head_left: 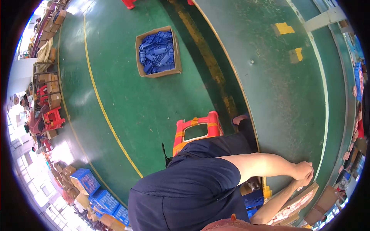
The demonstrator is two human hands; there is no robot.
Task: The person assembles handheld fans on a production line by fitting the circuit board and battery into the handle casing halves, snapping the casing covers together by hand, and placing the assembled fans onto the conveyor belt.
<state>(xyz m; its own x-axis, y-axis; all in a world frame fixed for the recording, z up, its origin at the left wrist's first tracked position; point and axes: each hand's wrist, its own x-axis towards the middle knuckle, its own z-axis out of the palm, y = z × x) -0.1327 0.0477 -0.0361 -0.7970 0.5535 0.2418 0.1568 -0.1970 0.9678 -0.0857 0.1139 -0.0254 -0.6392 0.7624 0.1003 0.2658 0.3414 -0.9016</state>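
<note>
Left hand (303, 168) and right hand (306, 179) are held together, fingers curled; whether anything is gripped cannot be told. From them, the green bench (281, 96) is spread toward twelve o'clock. Toward six, a cardboard tray (313, 188) is seen, its long axis angled eight-to-two, the right hand being nearer.

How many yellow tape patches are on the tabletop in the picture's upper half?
2. One patch lies near the top, left of the white post; the second patch sits just below, slightly right. Nothing hides either.
</note>
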